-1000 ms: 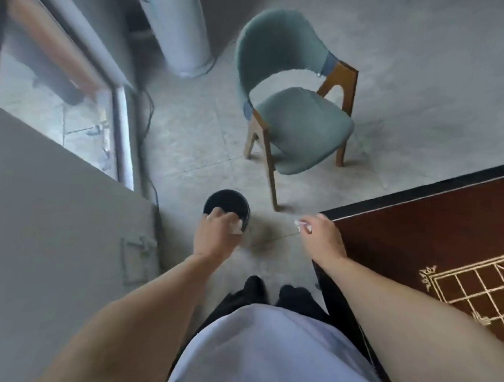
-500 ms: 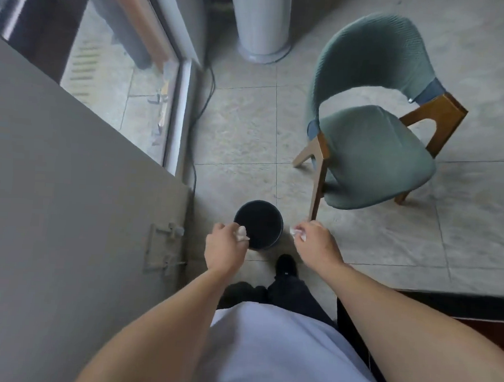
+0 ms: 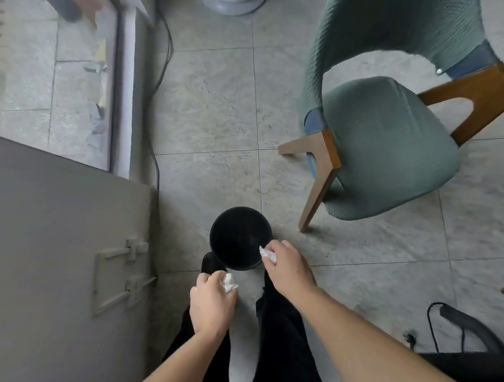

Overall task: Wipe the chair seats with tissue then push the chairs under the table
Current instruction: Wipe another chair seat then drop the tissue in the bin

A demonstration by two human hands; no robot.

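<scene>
Head view: both hands, left (image 3: 211, 304) and right (image 3: 287, 267), pinch crumpled white tissue wads beside round black bin (image 3: 239, 238).

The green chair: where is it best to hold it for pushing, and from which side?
Probably grip the curved backrest's top edge, coming from behind the green chair. The backrest stands high above the seat and has an open gap beneath, so a hand can wrap it.
</scene>
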